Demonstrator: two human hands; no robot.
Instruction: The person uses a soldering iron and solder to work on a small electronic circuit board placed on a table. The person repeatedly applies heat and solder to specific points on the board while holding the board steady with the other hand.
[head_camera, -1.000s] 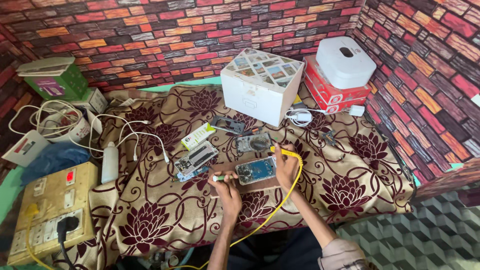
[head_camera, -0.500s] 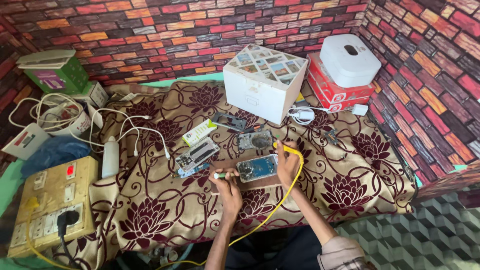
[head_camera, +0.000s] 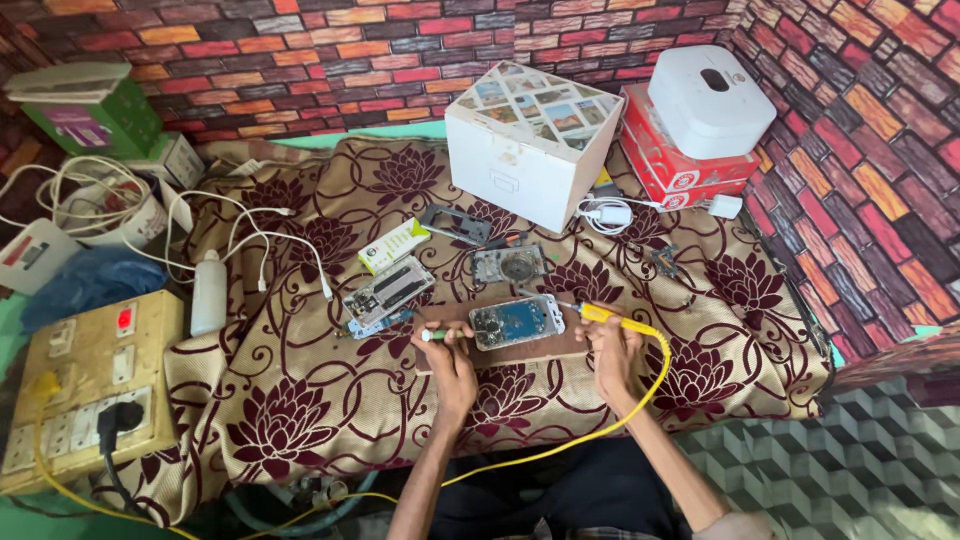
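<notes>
Opened phone (head_camera: 517, 322) between both hands

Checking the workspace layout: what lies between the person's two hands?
In the head view, an opened phone lies on a brown board between the left hand and the right hand.

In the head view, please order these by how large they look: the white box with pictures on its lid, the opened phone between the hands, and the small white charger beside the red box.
1. White box, clearly largest.
2. Opened phone.
3. White charger, smallest.
</notes>
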